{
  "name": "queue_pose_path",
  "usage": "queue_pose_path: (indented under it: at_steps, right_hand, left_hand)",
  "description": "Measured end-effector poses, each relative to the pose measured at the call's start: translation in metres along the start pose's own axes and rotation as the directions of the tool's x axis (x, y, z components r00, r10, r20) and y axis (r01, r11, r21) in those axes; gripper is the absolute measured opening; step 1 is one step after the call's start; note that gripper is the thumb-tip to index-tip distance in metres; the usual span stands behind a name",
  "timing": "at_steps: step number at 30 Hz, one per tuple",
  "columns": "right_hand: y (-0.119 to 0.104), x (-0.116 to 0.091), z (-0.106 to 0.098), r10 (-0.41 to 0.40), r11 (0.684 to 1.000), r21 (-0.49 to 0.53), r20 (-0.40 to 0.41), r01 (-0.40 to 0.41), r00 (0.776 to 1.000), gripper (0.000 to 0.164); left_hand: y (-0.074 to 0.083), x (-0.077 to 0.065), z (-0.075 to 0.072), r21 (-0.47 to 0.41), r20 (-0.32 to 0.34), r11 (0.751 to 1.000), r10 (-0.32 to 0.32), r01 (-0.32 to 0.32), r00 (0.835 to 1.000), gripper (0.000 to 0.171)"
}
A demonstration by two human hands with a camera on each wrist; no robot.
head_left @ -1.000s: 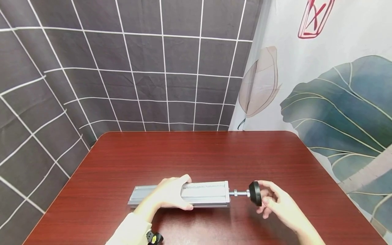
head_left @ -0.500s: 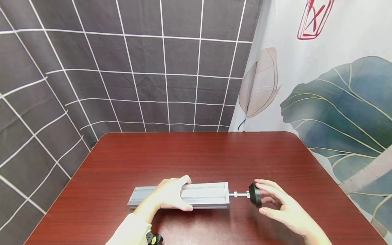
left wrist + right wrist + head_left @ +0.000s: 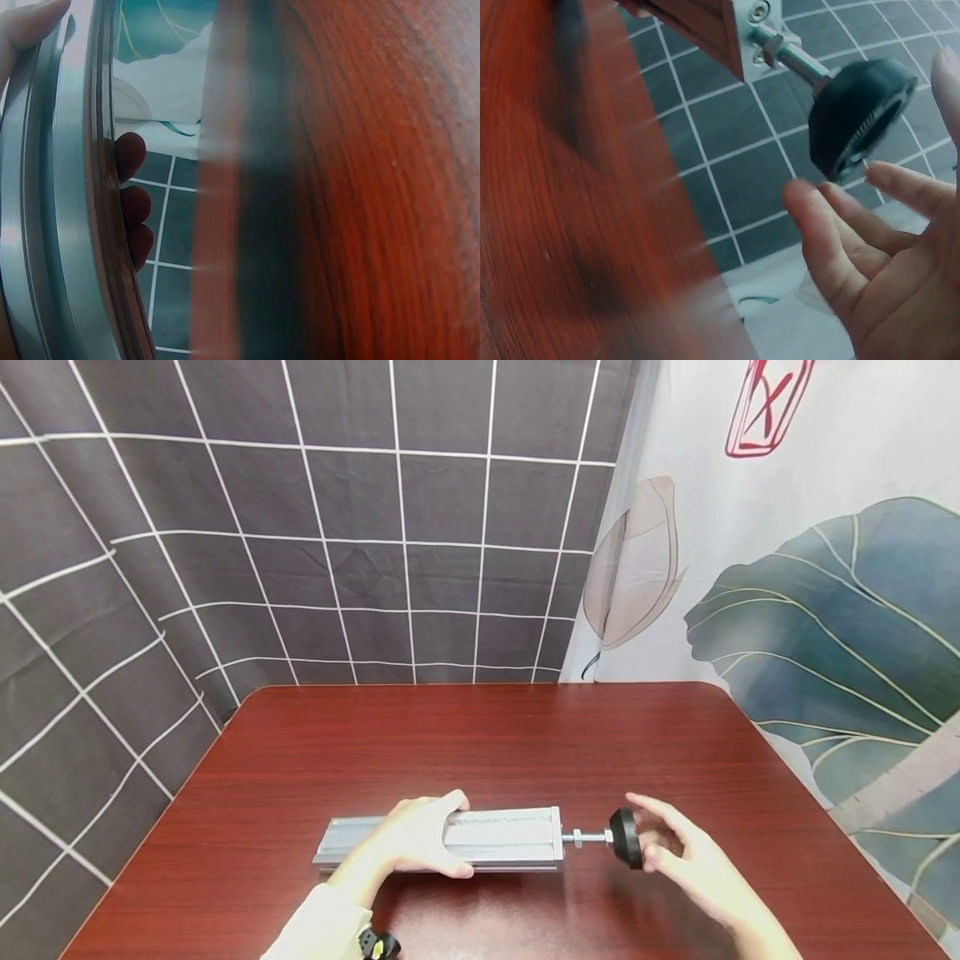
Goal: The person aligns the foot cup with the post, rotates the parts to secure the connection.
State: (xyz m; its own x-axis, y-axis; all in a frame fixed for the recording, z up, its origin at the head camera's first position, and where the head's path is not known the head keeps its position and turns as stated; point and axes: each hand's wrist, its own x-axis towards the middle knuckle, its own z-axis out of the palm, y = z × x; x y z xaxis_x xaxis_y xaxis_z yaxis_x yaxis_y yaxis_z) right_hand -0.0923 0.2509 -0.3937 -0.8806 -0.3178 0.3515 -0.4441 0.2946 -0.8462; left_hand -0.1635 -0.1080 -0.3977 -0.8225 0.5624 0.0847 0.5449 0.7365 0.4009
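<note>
One pale sleeve (image 3: 318,927) comes nearest us, with a black device (image 3: 378,943) at its cuff, and from it reaches the left hand (image 3: 416,835). That hand grips the bar (image 3: 502,833) across its top; in the left wrist view we see three fingertips curled past the side, and a gap below shows us that the bar is held above the table (image 3: 487,735). It runs roughly in line with the table's far edge, well apart from it and about midway between the left and right edges. From the plate (image 3: 557,833) on its right end sticks a bolt (image 3: 595,837) with a nut (image 3: 577,837), and on the bolt's tip sits the black foot (image 3: 625,837), hollow face outward. Just beside it, toward the table's right edge, the right hand (image 3: 690,864) has its fingers loosely curved and spread; we cannot tell whether any fingertip touches the foot. Beyond the far edge we see a dark gridded curtain (image 3: 442,493), and right of it a white curtain (image 3: 697,410) with a big blue-green leaf (image 3: 847,618).
</note>
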Motion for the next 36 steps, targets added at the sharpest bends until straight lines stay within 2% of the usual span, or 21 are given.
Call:
queue_pose_path:
  at_steps: [2,4,7,9,12,16,20,24,27,31,33,36]
  right_hand:
    - [0.0003,-0.0015,-0.0032,-0.008,1.0,0.0,0.031,0.008,0.999,0.07]
    - [0.0031,-0.0019,-0.0051,-0.086,0.996,0.016,0.064,0.085,0.994,0.079]
    - [0.0075,-0.0015,-0.0063,-0.212,0.976,0.073,0.117,0.204,0.97,0.077]
    - [0.0093,-0.0013,-0.0055,-0.27,0.962,0.084,0.117,0.261,0.956,0.072]
    - [0.0069,-0.0032,-0.0053,-0.207,0.978,0.026,0.091,0.205,0.974,0.065]
    - [0.0042,-0.0043,-0.0039,-0.075,0.996,-0.047,0.022,0.076,0.997,0.059]
    - [0.0038,-0.0022,-0.0005,-0.007,0.999,-0.034,-0.018,0.006,1.0,0.05]
    - [0.0017,-0.0003,0.0024,0.025,0.999,-0.028,-0.037,-0.026,0.999,0.042]
    - [0.0001,-0.0006,0.0014,0.024,0.999,-0.026,-0.023,-0.025,0.999,0.045]
    - [0.002,-0.0038,-0.004,-0.018,1.0,-0.015,0.027,0.019,0.999,0.066]
    - [0.0048,-0.0051,-0.0062,-0.079,0.997,-0.003,0.064,0.08,0.995,0.076]
    - [0.0097,-0.0051,-0.0068,-0.202,0.979,0.049,0.133,0.197,0.97,0.076]
  left_hand:
    - [-0.0001,0.0,-0.0001,-0.001,-0.001,1.0,-0.001,0.001,1.0,0.063]
    - [-0.0003,0.0,-0.0002,-0.002,-0.003,1.0,-0.001,0.001,1.0,0.063]
    - [-0.0006,0.0,-0.0003,-0.001,-0.003,1.0,-0.002,0.002,1.0,0.063]
    - [-0.0002,-0.0002,-0.0006,-0.001,-0.001,1.0,-0.001,0.001,1.0,0.063]
    - [0.0008,-0.0006,-0.0011,0.001,0.003,1.0,0.0,0.0,1.0,0.063]
    - [0.0019,-0.0006,-0.0011,-0.001,0.007,1.0,0.007,-0.007,1.0,0.063]
    - [0.0025,-0.0001,-0.0004,-0.009,0.012,1.0,0.012,-0.012,1.0,0.062]
    - [0.0014,0.0004,0.0004,0.003,0.008,1.0,0.009,-0.009,1.0,0.063]
    - [0.0007,0.0001,0.0003,0.01,0.005,1.0,0.006,-0.006,1.0,0.063]
    - [0.001,-0.0006,-0.0007,0.003,0.003,1.0,0.005,-0.005,1.0,0.063]
    - [0.0012,-0.0007,-0.001,0.005,0.001,1.0,0.005,-0.005,1.0,0.063]
    - [0.0012,-0.0007,-0.0013,0.008,0.003,1.0,0.004,-0.004,1.0,0.063]
